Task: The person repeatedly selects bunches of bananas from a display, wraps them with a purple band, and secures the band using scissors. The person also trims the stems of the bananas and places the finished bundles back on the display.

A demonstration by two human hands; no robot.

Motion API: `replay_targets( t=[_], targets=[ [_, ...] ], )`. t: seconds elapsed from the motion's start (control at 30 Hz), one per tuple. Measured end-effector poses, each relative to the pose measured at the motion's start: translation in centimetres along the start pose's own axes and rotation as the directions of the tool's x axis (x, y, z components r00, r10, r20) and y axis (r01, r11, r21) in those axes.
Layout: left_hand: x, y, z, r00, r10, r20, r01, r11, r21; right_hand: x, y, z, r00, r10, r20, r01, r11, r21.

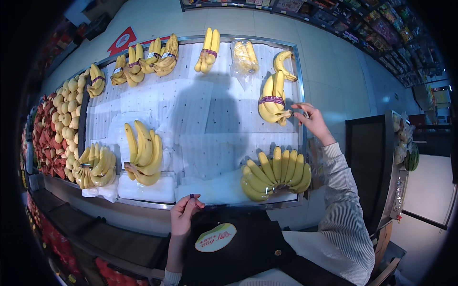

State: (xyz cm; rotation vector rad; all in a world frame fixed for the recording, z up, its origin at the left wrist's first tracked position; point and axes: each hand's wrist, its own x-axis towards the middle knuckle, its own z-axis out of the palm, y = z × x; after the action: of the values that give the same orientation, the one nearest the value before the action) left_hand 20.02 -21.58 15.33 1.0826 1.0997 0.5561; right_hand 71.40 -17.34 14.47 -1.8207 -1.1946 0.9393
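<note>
My left hand (183,214), at the display's near edge, pinches a small piece of purple tape (192,196) between thumb and fingers. At the right side, my right hand (311,119) is at the stem end of a banana bunch (272,102) wrapped with a purple band. Its fingers curl beside the stem; whether they grip it cannot be made out. A small pale item (306,114) shows among these fingers. Just beyond that bunch lies a loose curved banana (282,62). Nearer me, a wide fan of unbanded bananas (277,171) rests on the display's right corner.
White foam sheets (161,96) line the metal-edged display. Several banded bunches (134,66) line its far side, near a bagged bunch (245,57). Two more bunches (143,153) (94,166) lie front left. Pale round fruit (68,118) fills the left; a dark stand (365,171) is right.
</note>
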Motion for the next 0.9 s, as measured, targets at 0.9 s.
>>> replay_targets(
  t=[0.9],
  targets=[
    [10.2, 5.6, -13.3, 0.855, 0.262, 0.447, -0.402, 0.880, 0.253, -13.1, -14.7, 25.3, 0.749, 0.312, 0.585, -0.594, 0.708, 0.382]
  ],
)
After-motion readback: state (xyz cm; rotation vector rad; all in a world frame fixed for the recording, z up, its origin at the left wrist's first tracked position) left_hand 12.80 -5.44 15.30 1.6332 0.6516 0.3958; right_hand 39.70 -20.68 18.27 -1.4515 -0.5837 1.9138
